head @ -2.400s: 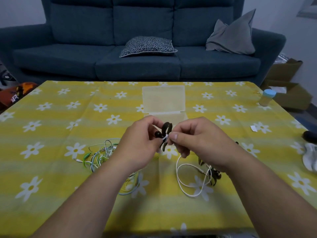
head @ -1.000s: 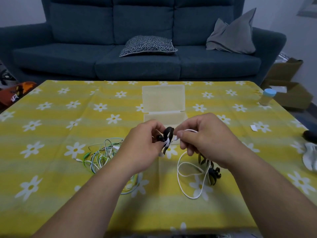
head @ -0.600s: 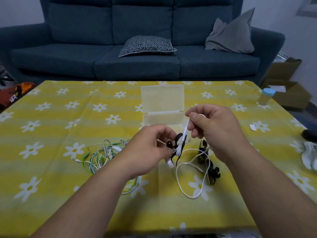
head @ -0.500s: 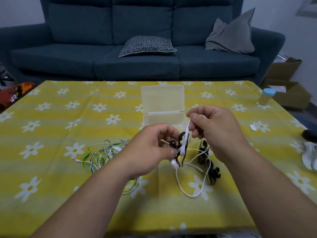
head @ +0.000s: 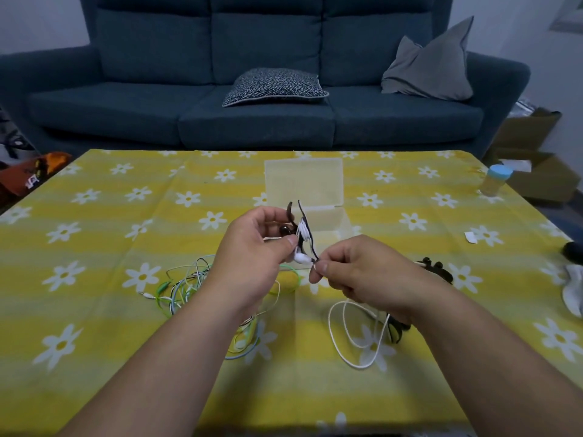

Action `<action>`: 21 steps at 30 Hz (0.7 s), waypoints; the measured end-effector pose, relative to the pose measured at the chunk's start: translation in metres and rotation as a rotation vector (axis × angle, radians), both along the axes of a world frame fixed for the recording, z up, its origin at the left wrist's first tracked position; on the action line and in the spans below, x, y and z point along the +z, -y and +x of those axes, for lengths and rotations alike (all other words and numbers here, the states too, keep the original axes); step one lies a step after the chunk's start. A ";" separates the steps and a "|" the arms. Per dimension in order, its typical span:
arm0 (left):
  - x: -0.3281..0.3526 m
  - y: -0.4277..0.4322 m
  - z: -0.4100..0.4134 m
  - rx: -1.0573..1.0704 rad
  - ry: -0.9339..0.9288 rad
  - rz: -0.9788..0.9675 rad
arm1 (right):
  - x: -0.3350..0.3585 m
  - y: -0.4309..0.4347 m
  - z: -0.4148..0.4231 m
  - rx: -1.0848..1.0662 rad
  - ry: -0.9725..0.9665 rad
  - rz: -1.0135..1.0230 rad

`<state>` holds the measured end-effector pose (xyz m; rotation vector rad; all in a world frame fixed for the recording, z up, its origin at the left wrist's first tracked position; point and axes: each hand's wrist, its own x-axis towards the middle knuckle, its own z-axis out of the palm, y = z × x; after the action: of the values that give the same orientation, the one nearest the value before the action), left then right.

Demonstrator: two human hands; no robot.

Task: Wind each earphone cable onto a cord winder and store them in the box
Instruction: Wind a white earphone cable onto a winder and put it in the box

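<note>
**Cord winder** (head: pixel 305 228), black, 1 in hand. It is held upright above the middle of the desk (head: pixel 94 310), between the 2 hands and in front of the box. Several turns of white cable sit around its waist.

**White earphone cable** (head: pixel 359 367), 1. It is partly wound on the winder. A white earbud (head: pixel 299 257) hangs at the winder's lower end, and the slack lies in loose loops on the desk under the right forearm.

**Left hand** (head: pixel 252 263). Fingers are curled round the winder, with the thumb pressed against its near side just beside the earbud.

**Right hand** (head: pixel 362 275). Thumb and forefinger are pinched on the cable just below the winder, and the other fingers are curled under.

**Box** (head: pixel 303 181), 1, clear plastic. It stands on the desk beyond the hands with its lid open and raised at the back.

**Other earphone cables** (head: pixel 186 288). These form 1 tangle of green, pale blue and white leads on the desk under the left forearm. The number of sets cannot be told.

**Spare winders** (head: pixel 440 269), black. They lie on the desk by the right wrist, partly hidden, and cannot be counted.

**Bottle** (head: pixel 495 181), 1, blue cap, stands at the far right desk edge.

**Sofa** (head: pixel 157 74), 1, stands behind the desk and carries 2 cushions.
</note>
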<state>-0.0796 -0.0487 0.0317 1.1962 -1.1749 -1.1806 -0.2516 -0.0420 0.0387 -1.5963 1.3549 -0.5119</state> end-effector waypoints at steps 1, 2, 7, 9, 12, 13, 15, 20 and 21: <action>-0.001 0.000 0.000 0.008 0.008 0.004 | 0.001 -0.001 0.000 0.014 -0.015 -0.016; -0.001 0.000 0.000 0.012 0.011 0.008 | 0.003 -0.001 0.000 0.031 -0.034 -0.033; 0.002 -0.001 -0.002 0.007 -0.002 0.042 | 0.008 -0.004 -0.001 0.054 -0.048 -0.081; 0.002 0.000 -0.001 0.013 0.023 0.038 | 0.011 -0.005 -0.003 0.047 -0.035 -0.086; 0.002 0.000 0.001 0.020 0.123 -0.001 | 0.013 -0.006 -0.004 0.067 -0.037 -0.086; 0.002 0.000 0.001 0.013 0.174 -0.020 | 0.014 -0.007 -0.003 0.078 -0.042 -0.092; 0.002 -0.002 -0.001 -0.013 0.277 -0.056 | 0.014 -0.007 -0.001 0.081 -0.037 -0.108; 0.002 -0.004 -0.004 -0.094 0.493 -0.128 | 0.020 -0.005 -0.002 0.085 -0.021 -0.228; 0.002 -0.004 -0.004 -0.104 0.516 -0.138 | 0.021 -0.005 -0.003 0.079 -0.015 -0.246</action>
<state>-0.0841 -0.0451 0.0335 1.3895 -1.6905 -0.8677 -0.2547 -0.0374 0.0592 -1.8478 1.2719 -0.6387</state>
